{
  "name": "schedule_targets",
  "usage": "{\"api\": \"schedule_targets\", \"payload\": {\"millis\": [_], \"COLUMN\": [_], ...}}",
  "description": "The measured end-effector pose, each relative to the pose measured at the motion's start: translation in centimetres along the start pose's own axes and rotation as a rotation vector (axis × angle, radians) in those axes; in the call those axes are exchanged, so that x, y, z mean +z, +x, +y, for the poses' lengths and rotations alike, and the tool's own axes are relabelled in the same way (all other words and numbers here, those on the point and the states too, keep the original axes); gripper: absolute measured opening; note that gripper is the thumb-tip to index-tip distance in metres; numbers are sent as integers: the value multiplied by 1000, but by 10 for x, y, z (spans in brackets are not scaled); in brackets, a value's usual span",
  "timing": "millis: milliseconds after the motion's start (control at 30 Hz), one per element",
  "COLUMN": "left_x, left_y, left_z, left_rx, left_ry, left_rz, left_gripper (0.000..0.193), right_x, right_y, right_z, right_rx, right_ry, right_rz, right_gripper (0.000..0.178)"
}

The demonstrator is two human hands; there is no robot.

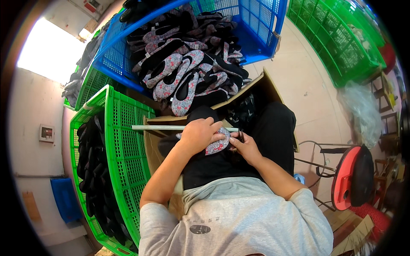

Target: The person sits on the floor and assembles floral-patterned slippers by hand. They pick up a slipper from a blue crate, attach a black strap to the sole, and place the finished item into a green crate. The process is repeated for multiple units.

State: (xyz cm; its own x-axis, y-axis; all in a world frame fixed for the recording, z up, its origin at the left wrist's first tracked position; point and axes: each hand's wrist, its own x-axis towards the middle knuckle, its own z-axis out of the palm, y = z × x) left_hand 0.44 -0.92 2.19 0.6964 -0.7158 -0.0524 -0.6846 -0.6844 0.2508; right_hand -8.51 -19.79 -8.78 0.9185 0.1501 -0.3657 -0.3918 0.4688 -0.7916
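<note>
Over my lap, a floral slipper [218, 144], grey with red and pink flecks, is held between my two hands. My left hand [199, 135] lies over it with fingers closed on its left side. My right hand [247, 149] pinches its right edge; a small dark thing shows by those fingers, too small to name. A pale straight rod [160, 127] runs crosswise behind the slipper and under my left hand. Part of the slipper is covered by my fingers.
Beyond my knees a blue crate [256, 47] holds many floral slippers [185, 91]. A cardboard box [250, 87] stands in front of it. Left is a green crate [128, 141] of black slippers [92, 162]. A red round stool [344, 177] and green crates [337, 47] are right.
</note>
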Motion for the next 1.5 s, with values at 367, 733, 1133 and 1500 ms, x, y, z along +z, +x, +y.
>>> {"api": "schedule_targets", "payload": {"millis": [367,733,1133,1500], "left_x": [73,88,67,62], "left_y": [-29,-39,-41,-32], "left_z": [-44,-31,-32,-5], "left_rx": [-234,-233,-935,-914], "left_ry": [-2584,-2728,-2068,-1939], "left_rz": [-548,-215,329,532], "left_gripper": [41,36,32,34], "right_x": [5,1,36,50], "right_y": [-3,-5,2,12], "right_z": [-15,-14,-24,-24], "right_rx": [35,49,-198,-421], "right_ry": [-2,-5,-257,-424], "right_rz": [-78,-81,-268,-257], "right_gripper": [11,10,20,18]}}
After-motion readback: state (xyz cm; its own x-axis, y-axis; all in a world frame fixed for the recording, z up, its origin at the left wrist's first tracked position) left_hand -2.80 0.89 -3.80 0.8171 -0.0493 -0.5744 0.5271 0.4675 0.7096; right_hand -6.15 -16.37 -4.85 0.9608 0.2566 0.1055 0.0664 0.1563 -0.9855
